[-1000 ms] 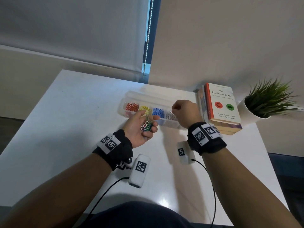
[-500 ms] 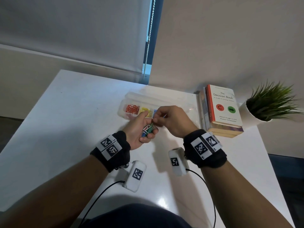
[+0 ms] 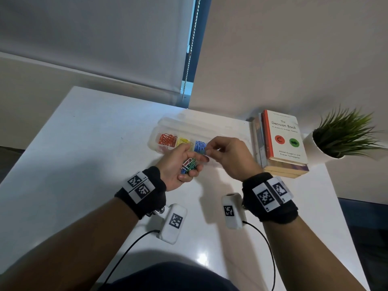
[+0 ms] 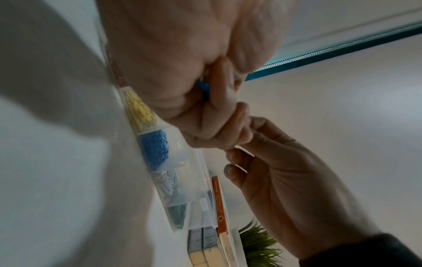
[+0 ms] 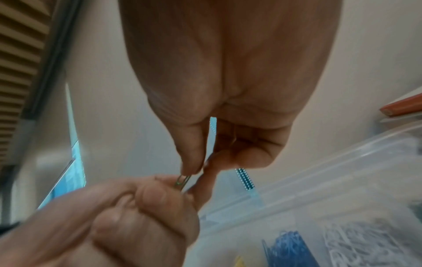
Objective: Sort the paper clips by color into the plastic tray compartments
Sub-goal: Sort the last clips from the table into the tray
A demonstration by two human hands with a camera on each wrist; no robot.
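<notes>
My left hand (image 3: 184, 162) is cupped round a bunch of mixed paper clips (image 3: 189, 164), red, green and blue, just in front of the clear plastic tray (image 3: 165, 122). My right hand (image 3: 210, 151) pinches one green clip (image 5: 182, 181) between thumb and forefinger at the left hand's fingertips. The tray holds orange-red clips (image 3: 167, 139), yellow clips (image 3: 184, 141), blue clips (image 3: 199, 145), white clips (image 4: 169, 182) and green clips (image 4: 178, 215), each colour in its own compartment. The right hand hides the tray's right part in the head view.
A stack of books (image 3: 281, 143) lies right of the tray, with a potted plant (image 3: 344, 135) beyond it. A blind cord (image 3: 190, 49) hangs by the wall behind the white table (image 3: 84, 154).
My right hand came back from the tray's right end to the left hand and took hold of a green clip there. The left hand stayed put with its bunch.
</notes>
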